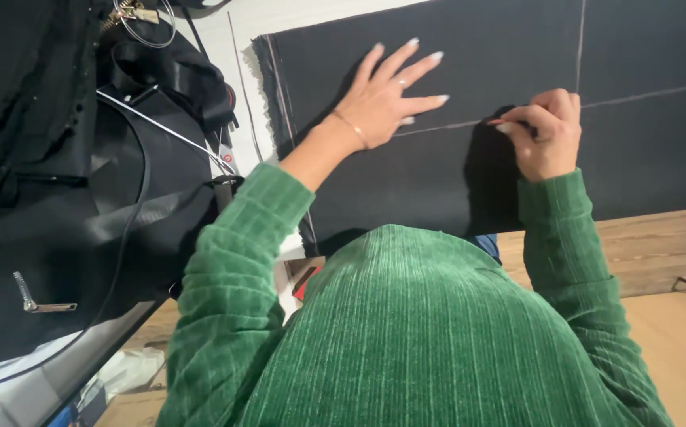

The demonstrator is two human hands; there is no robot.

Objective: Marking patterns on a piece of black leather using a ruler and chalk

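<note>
A white worktable is carrying a black fabric sheet spreading to its front edge, while black leather garments are lying heaped along its left side.

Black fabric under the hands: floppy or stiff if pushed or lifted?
Probably floppy: the black fabric lies flat with a frayed edge. Likely shifts or wrinkles when pushed, since the left hand presses it flat while the right hand marks.

Black fabric crossed by pale chalk lines, a ribbed green sleeve, a red-tipped marking pencil, and a black garment with silver zippers.
</note>
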